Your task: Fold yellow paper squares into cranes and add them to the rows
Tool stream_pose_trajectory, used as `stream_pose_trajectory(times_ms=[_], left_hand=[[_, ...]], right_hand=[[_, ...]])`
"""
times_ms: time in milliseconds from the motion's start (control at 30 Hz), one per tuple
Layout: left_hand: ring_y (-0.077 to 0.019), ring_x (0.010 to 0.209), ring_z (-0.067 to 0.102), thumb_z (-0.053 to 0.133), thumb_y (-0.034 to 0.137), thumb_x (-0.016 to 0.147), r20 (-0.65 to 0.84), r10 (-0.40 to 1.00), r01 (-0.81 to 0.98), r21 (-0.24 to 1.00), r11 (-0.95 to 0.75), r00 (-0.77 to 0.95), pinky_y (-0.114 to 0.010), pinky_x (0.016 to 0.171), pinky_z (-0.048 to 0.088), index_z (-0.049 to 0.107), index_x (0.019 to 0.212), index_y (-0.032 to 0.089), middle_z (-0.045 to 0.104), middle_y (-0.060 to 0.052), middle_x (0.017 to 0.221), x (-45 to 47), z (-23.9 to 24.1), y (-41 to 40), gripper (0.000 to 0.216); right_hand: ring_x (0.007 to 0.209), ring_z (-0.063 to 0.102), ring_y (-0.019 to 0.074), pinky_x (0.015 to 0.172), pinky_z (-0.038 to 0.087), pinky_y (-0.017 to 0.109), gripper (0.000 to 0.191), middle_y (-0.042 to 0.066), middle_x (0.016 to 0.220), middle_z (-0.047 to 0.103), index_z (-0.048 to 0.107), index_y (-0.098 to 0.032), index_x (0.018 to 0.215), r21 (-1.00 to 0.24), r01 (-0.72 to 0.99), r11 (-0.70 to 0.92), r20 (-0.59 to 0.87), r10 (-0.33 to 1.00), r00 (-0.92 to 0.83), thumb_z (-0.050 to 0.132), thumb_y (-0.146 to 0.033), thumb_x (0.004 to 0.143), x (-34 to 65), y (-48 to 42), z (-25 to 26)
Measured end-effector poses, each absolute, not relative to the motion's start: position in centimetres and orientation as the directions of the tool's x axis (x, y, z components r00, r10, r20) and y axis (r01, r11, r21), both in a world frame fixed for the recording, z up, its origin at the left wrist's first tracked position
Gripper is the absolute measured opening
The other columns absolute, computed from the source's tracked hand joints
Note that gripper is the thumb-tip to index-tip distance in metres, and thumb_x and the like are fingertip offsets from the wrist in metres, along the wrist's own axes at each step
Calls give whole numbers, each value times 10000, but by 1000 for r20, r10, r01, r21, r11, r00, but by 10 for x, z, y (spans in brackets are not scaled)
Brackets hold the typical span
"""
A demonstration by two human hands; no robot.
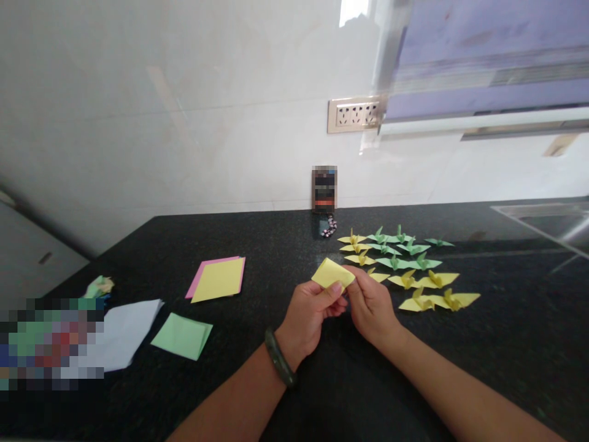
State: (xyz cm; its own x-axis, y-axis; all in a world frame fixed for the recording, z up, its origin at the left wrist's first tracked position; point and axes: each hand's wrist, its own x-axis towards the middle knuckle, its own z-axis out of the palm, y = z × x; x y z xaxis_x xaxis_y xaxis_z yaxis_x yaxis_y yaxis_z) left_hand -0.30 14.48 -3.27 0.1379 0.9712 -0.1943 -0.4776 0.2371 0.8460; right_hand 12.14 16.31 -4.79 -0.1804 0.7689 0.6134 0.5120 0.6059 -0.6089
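A small folded sheet of yellow paper (331,274) is held up over the dark countertop between my two hands. My left hand (309,316) pinches its lower edge, with the thumb lying on the front face. The fingers of my right hand (372,306) are closed at the paper's right corner; their tips are partly hidden. Just right of my hands stand rows of folded paper cranes, yellow ones (438,280) nearer and green ones (394,262) farther back. A bracelet (280,358) circles my left wrist.
On the left lie yellow and pink paper sheets (218,281), a folded green sheet (183,336), white paper (126,334) and a crumpled piece (99,286). A phone-like object (324,189) with a beaded strap leans on the wall below a socket panel (354,115). A metal sink edge (538,227) is at right.
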Motion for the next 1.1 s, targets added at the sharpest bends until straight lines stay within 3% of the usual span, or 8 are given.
stream_pose_trajectory(times_ms=[333,500,600,767,867,1000,1100], left_hand=[[-73,491,501,730,309,612,-175,973,-494,839,226,147,-222,541,380,646,654,93,593,-21,555,-4,-33,144,235],[-72,489,484,709,323,636,-164,981,-466,863,195,107,-219,530,368,636,644,99,581,-16,551,-4,-33,145,236],[-75,477,475,701,333,641,-132,991,-374,918,128,15,-216,516,361,628,617,100,573,-14,527,-4,-33,147,245],[-103,505,500,703,366,625,-26,999,-184,983,18,-45,-228,532,387,634,584,105,596,-29,539,-5,-34,149,273],[-115,529,510,685,370,645,18,999,-135,991,-25,-49,-231,540,396,656,645,117,609,-27,572,-6,-36,149,255],[-115,511,495,664,384,663,61,994,-37,997,-65,-92,-230,521,375,633,590,129,587,-17,539,-7,-39,150,267],[-112,499,486,653,385,674,75,991,6,997,-74,-108,-230,515,363,618,573,132,579,-14,528,-7,-40,149,274]], right_hand=[[673,617,166,627,502,274,306,40,800,660,579,-212,1081,-689,450,568,563,811,-162,337,-272,904,120,162,-48],[622,594,152,558,489,250,326,25,715,633,591,-185,1042,-807,313,501,508,859,-64,322,-313,910,118,159,-49],[613,580,145,533,482,242,318,25,689,614,602,-170,983,-848,259,463,476,879,-11,350,-345,899,119,161,-47],[473,529,112,437,436,208,179,-11,573,572,611,-171,791,-838,345,422,446,895,-12,565,-343,780,119,163,-41],[470,529,110,437,429,204,167,-10,564,578,613,-174,766,-825,356,439,459,888,-31,552,-327,790,118,162,-42],[471,516,109,440,412,206,186,-6,567,584,624,-172,754,-815,361,453,478,878,-23,544,-335,796,117,160,-43],[447,481,101,422,386,203,208,-18,519,549,614,-164,721,-863,266,430,440,898,-22,545,-347,794,116,161,-42]])
